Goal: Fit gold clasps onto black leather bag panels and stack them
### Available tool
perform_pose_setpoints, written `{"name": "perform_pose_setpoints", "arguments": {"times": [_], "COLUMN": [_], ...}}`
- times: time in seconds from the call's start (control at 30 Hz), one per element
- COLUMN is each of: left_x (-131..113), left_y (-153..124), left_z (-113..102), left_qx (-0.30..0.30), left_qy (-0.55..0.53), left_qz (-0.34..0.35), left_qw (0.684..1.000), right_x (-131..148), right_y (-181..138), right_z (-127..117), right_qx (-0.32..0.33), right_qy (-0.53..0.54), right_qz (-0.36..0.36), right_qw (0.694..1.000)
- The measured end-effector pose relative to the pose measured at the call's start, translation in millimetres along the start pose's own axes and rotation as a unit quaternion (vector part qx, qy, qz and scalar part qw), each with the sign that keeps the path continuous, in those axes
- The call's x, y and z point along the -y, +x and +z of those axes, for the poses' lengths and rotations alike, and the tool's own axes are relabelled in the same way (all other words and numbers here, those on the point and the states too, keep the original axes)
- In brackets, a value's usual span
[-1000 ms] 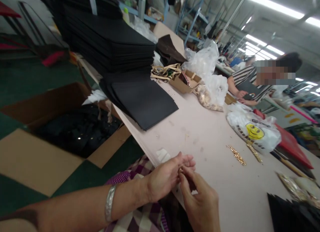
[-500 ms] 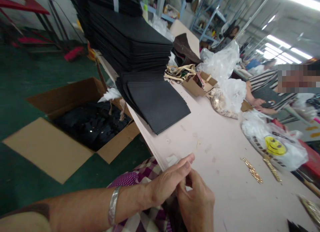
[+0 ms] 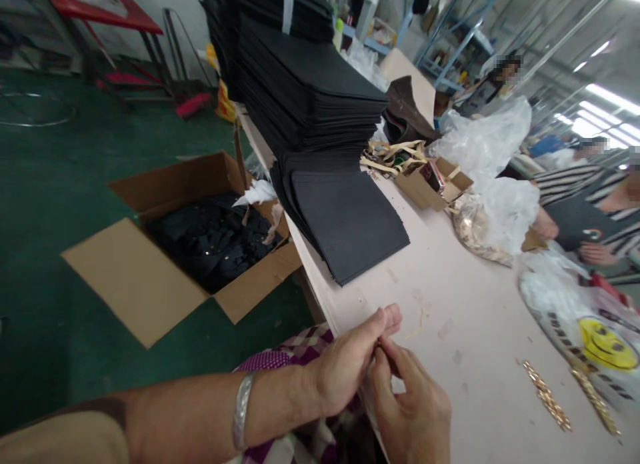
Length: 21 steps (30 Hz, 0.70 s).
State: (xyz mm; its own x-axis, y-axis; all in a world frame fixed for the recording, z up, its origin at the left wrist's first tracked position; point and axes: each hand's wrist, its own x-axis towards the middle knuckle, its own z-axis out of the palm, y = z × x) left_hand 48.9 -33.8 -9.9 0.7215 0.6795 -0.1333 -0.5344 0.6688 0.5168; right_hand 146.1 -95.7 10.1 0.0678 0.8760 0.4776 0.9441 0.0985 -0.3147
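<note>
My left hand (image 3: 347,361) and my right hand (image 3: 413,411) meet at the near edge of the pale table (image 3: 450,297), fingertips pinched together around something small and dark that I cannot make out. A silver bangle (image 3: 241,411) sits on my left wrist. Black flat sheets (image 3: 350,221) lie fanned on the table just beyond my hands, below a tall stack of black sheets (image 3: 305,84). Two short gold chain pieces (image 3: 547,395) lie to the right of my hands.
An open cardboard box (image 3: 200,237) of black items stands on the green floor at left. A small carton (image 3: 433,181), clear plastic bags (image 3: 487,184) and a smiley-face bag (image 3: 597,337) crowd the table's far right. A person in a striped top (image 3: 590,204) sits there.
The view has swung left and down, so the box and stack sit more to the right. My hands stay together at the table edge, fingers still working the small item.
</note>
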Motion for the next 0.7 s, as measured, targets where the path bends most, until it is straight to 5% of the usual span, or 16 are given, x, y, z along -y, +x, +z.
{"name": "perform_pose_setpoints", "arguments": {"times": [0.2, 0.7], "left_x": [6, -13], "left_y": [-3, -12], "left_z": [-13, -16], "left_qx": [0.043, 0.091], "left_qy": [0.077, 0.219], "left_qz": [0.053, 0.056], "left_qw": [0.995, 0.97], "right_x": [1, 5], "right_y": [9, 7], "right_z": [-10, -12], "right_qx": [0.016, 0.034], "right_qy": [0.032, 0.043], "right_qz": [0.016, 0.046], "right_qw": [0.999, 0.997]}}
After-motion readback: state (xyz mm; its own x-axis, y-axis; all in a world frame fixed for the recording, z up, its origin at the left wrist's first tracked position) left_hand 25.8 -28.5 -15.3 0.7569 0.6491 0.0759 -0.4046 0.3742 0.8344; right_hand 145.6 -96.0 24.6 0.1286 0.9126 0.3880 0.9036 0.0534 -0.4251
